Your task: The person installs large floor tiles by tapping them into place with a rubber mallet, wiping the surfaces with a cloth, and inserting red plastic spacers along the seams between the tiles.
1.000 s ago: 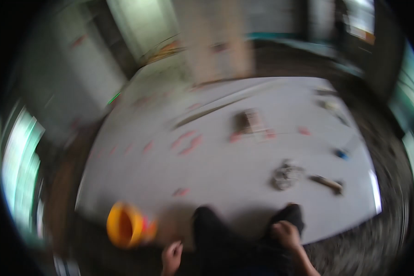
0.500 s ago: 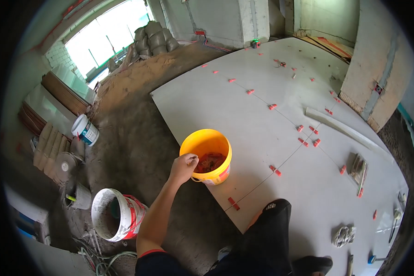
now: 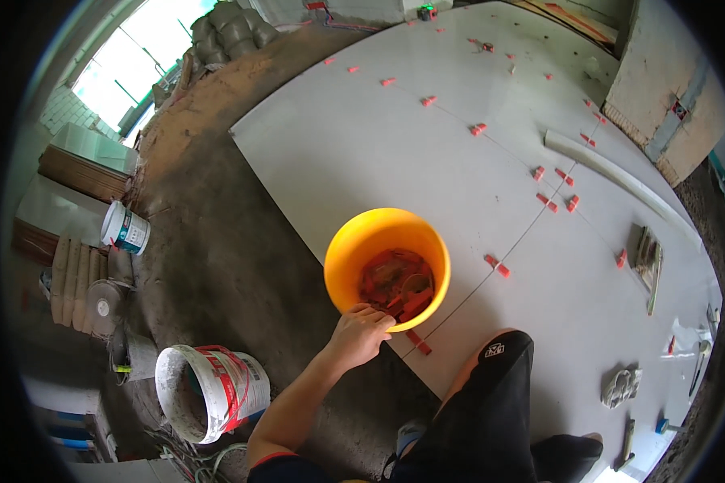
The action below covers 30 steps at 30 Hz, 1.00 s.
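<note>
My left hand (image 3: 358, 335) is closed on the near rim of a yellow bucket (image 3: 346, 258), fingers over the edge. Red plastic tile-levelling wedges (image 3: 395, 274) lie in a heap at the bucket's bottom, along with a round piece I cannot make out. The bucket is close to the edge of the pale floor tiles (image 3: 362, 145). A red wedge (image 3: 420, 342) sits across a tile joint just beside it, and another red wedge (image 3: 497, 266) lies farther along that joint. My right hand is out of view.
A white bucket (image 3: 254, 382) with a red label stands left of my arm, a smaller white bucket (image 3: 126, 228) beyond it. On the tiles are a long pale strip (image 3: 612, 173), gloves (image 3: 621, 388) and hand tools. Bare rough ground (image 3: 217, 266) borders the tiles.
The yellow bucket appears larger and tipped more toward me, showing more of the wedges inside. My left hand has shifted right and lower along its rim. The view has tilted downward.
</note>
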### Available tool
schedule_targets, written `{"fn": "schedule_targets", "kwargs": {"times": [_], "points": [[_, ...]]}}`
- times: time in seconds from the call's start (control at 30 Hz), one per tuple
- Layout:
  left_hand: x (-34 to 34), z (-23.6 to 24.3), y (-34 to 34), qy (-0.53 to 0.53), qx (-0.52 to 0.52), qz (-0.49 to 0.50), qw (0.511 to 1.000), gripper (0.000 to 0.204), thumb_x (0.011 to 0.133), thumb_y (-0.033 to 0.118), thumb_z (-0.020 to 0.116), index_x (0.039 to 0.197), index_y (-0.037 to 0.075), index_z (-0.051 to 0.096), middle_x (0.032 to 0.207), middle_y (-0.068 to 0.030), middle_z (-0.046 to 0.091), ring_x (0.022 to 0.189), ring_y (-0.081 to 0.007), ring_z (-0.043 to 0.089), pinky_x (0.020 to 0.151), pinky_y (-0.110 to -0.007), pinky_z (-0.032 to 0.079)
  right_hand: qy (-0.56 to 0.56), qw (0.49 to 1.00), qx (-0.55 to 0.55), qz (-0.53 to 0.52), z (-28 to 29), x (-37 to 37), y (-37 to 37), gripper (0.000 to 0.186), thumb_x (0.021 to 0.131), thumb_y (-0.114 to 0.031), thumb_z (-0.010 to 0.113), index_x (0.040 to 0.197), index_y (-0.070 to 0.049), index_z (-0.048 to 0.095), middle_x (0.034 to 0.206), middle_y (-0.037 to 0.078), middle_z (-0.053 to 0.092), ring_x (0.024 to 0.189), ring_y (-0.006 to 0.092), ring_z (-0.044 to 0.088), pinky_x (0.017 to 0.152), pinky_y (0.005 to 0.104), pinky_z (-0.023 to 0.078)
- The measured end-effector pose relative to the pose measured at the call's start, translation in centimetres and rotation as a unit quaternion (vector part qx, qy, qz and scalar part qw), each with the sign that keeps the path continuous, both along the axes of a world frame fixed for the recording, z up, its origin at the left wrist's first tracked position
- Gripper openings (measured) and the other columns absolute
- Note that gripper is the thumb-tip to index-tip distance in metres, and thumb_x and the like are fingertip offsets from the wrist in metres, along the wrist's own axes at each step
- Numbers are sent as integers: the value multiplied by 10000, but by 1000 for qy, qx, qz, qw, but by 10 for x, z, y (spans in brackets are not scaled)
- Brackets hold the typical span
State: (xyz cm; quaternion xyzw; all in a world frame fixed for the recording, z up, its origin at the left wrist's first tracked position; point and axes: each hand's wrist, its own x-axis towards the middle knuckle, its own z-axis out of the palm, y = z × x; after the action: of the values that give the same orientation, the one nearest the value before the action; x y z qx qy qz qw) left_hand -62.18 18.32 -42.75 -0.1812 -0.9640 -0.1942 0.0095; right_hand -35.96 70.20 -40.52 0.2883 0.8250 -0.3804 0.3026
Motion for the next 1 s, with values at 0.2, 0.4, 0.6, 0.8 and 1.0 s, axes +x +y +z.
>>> {"fn": "schedule_targets", "kwargs": {"times": [0.2,0.4,0.6,0.8,1.0], "points": [[-54,17,6,-136,342,108,924,256,983,246,630,1048,3,678,997,-93,729,973,-164,687,846,-310,530,56,990,78,103,-10,-1,5,325,1004,-322,544,1041,-12,635,865,103,622,782,189,600,671,335,518],[-170,-31,27,-237,-34,121,963,281,952,212,546,1091,1,669,1087,-206,691,1044,-333,666,875,-410,523,61,998,27,9,7,-3,2,321,996,-313,557,1047,-8,641,867,102,631,779,189,609,692,341,530],[-204,-141,58,-226,-219,-8,949,269,887,96,511,1023,54,739,1189,-190,676,1102,-342,653,928,-445,526,62,997,30,-39,12,8,-4,368,984,-370,567,1081,-24,647,902,115,653,790,204,638,707,346,538],[-204,-239,40,-34,-228,31,973,286,918,126,454,1091,58,670,1115,-188,655,1025,-354,632,916,-453,500,77,992,74,-72,10,42,6,392,974,-398,583,1100,-32,644,895,122,658,743,202,636,706,351,534],[-213,-285,19,-190,138,48,971,284,928,150,454,1111,44,645,1103,-195,656,1012,-357,637,912,-453,500,77,993,62,-71,0,53,8,394,971,-412,595,1096,-42,647,901,116,663,727,193,624,695,356,518]]}}
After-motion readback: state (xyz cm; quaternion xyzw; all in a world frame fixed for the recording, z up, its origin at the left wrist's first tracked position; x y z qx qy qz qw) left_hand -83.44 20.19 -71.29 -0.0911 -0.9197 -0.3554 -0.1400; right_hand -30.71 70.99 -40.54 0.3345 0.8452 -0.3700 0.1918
